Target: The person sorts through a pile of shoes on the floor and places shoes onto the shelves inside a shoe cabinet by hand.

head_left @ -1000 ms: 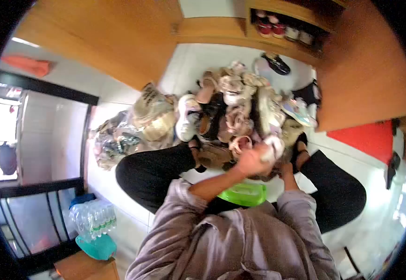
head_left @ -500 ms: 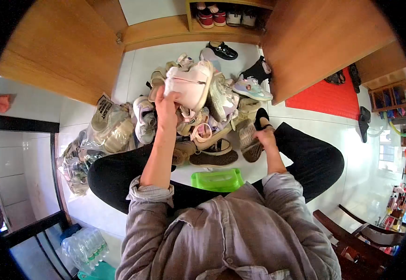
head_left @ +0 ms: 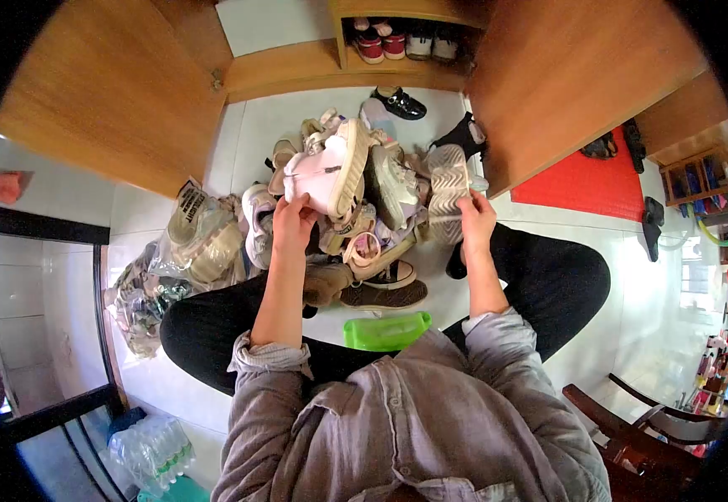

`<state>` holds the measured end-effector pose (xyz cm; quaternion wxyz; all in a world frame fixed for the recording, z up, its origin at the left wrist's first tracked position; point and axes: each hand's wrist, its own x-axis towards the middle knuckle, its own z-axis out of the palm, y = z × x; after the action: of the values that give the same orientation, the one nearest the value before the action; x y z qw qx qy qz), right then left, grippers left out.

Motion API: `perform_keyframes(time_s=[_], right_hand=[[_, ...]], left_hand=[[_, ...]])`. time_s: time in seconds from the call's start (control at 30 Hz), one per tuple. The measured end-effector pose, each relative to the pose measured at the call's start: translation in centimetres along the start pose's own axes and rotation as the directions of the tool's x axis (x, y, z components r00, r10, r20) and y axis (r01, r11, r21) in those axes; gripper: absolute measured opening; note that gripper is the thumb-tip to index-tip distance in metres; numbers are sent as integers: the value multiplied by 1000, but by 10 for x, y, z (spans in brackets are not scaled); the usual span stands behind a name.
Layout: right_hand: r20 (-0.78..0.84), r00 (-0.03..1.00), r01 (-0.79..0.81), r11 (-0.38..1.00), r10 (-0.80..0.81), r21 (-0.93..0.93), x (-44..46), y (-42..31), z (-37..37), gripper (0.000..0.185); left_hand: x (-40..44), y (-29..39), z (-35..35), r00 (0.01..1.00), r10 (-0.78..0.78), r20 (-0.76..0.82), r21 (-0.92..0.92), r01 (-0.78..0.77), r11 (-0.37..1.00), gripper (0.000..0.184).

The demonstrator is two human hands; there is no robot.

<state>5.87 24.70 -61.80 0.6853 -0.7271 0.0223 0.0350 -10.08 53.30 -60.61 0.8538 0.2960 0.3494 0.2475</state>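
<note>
My left hand [head_left: 294,222] is closed on a pale pink shoe [head_left: 318,177], lifted over the pile and tilted so its cream sole edge faces right. My right hand [head_left: 477,219] grips a shoe with a zigzag-tread sole [head_left: 448,188]; the sole faces me and its upper is hidden. Between and beyond the hands lies a heap of shoes, among them a grey-white sneaker [head_left: 395,188] and a white sneaker [head_left: 257,226]. Closer to my body, a shoe with a dark brown sole [head_left: 383,294] lies beside a bright green plastic item [head_left: 387,331].
Wooden cabinet doors [head_left: 586,92] stand open on both sides, with shoes on a shelf [head_left: 402,63] behind. Plastic-bagged shoes [head_left: 201,230] lie at left. A black shiny shoe [head_left: 399,103] rests near the cabinet. At right are a red mat [head_left: 573,180] and a dark wooden chair [head_left: 632,427].
My right hand has raised its shoe up and away from me, and the sole now faces me. The pink shoe has moved slightly left and nearer, turning to show more of its sole edge.
</note>
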Motion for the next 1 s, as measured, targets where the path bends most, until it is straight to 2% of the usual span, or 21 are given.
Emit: perform_keyframes(time_s=[0.07,0.13,0.23,0.27,0.37,0.4,0.5,0.57,0.67,0.73,0.77,0.83,0.87,0.9,0.93,1.0], right_hand=[[8,999,47,992,-46,-117,-1,-17,9,40],[44,993,117,969,-110,-216,11,-7,19,46],[258,960,218,864,-107,-453,17,17,26,52],[328,941,245,835,-83,-493,17,22,24,60],[183,980,-42,985,73,-170,11,51,25,65],[124,990,80,993,-69,-85,9,69,24,54],[-57,976,-214,886,210,-411,-24,34,20,39],[-15,955,-252,788,295,-561,-34,55,21,36],[-52,913,-305,590,406,-747,-51,60,28,52],[-49,811,-523,686,582,-506,-46,69,31,49],[-21,750,-621,692,662,-368,-44,75,33,47],[-100,934,-354,847,343,-398,-28,153,36,46],[-136,979,-190,913,150,-360,-24,154,40,46],[-181,982,-15,944,-48,-330,-20,154,44,46],[-196,980,-61,931,-12,-360,-15,145,48,45],[-138,976,-201,942,169,-267,1,117,53,47]], left_hand=[[-6,-1,-1,1000,-9,-29,29,10,1000,20],[-8,-2,-6,999,-22,32,76,19,997,24],[-10,-1,-4,998,-38,42,107,33,994,24],[-11,-1,-3,999,-42,31,110,38,993,23],[-10,0,-4,998,-70,11,140,67,988,24],[-10,0,-5,998,-69,10,168,67,984,25],[-12,-1,1,997,-75,-8,238,74,968,26],[-8,-3,4,995,-81,-55,270,93,958,28],[-5,-5,6,996,-74,-51,250,84,965,26],[-7,-2,7,994,-89,-62,213,101,972,25],[-6,-1,4,995,-95,-41,195,101,975,26],[-2,0,-2,995,-104,5,163,102,981,26],[-3,1,0,994,-112,-12,149,113,982,28],[-5,1,1,994,-105,2,162,104,981,28],[-6,1,1,995,-100,16,173,96,980,29],[-6,-3,2,995,-104,-3,230,102,968,31]])
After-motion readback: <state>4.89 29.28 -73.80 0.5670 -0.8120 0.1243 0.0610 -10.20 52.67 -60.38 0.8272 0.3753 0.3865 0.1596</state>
